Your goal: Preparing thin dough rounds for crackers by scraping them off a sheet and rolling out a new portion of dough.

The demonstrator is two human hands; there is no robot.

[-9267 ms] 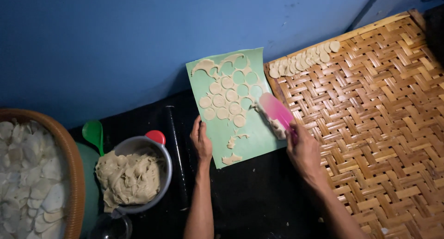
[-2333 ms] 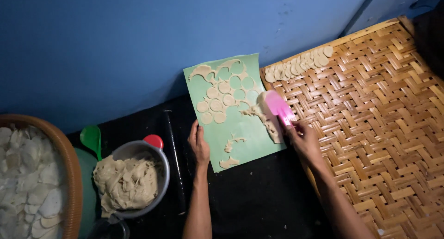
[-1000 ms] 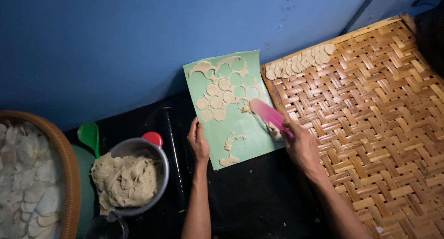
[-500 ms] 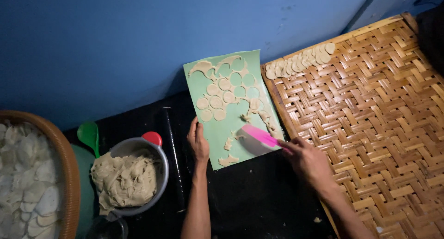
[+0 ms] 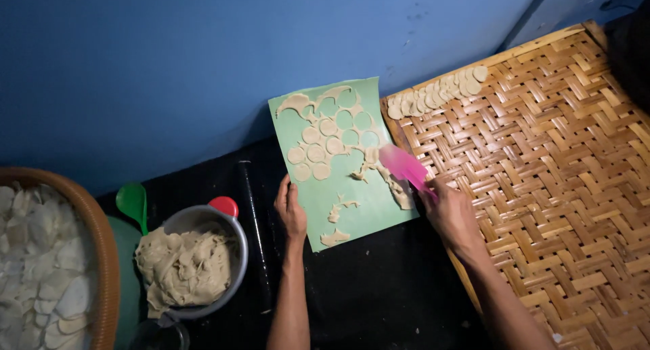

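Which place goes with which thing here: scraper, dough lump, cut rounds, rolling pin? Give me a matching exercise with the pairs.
Things:
1. scraper
2. dough lump
3. row of rounds
4. rolling pin

Places:
A. in the metal bowl
B. on the woven tray, along its far edge
C. in the right hand, over the green mat
D. on the dark table, just left of the left hand

Pairs: 1-C, 2-A, 3-B, 4-D
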